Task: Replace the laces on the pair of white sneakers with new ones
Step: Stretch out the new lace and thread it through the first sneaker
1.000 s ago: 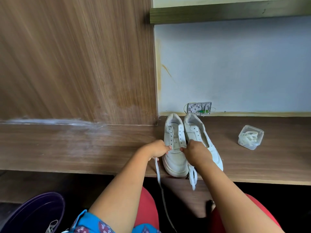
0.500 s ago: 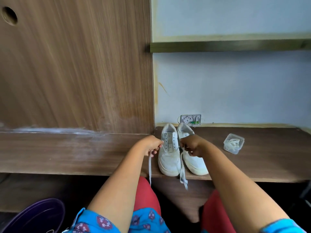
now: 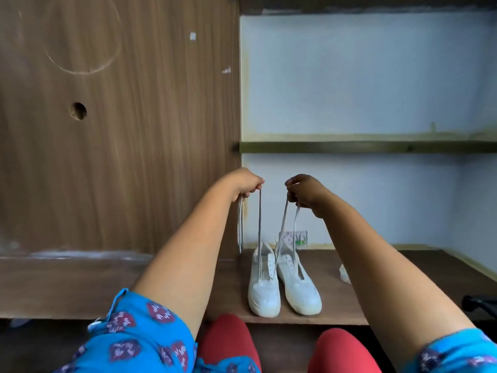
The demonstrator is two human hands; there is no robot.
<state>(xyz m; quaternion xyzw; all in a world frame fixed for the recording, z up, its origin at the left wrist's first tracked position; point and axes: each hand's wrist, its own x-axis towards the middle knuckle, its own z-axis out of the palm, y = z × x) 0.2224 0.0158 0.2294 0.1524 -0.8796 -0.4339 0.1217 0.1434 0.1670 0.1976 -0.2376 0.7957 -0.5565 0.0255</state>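
Note:
Two white sneakers stand side by side on the brown wooden shelf (image 3: 80, 286), toes toward me. A white lace (image 3: 259, 238) runs up from the left sneaker (image 3: 263, 289) in two taut strands. My left hand (image 3: 246, 184) grips one strand high above the shoe, its loose end hanging down. My right hand (image 3: 305, 191) grips the other strand at the same height, also with a loose end dangling. The right sneaker (image 3: 300, 286) sits untouched, and whether it holds a lace I cannot tell.
A clear plastic container (image 3: 344, 274) sits on the shelf, mostly hidden behind my right forearm. A small socket plate (image 3: 295, 238) is on the pale wall behind the shoes. A wood panel (image 3: 121, 130) rises at left; a narrow shelf (image 3: 376, 146) crosses above.
Both hands rose from the left sneaker's eyelets to well above it, pulling the lace strands up taut. The camera tilted upward.

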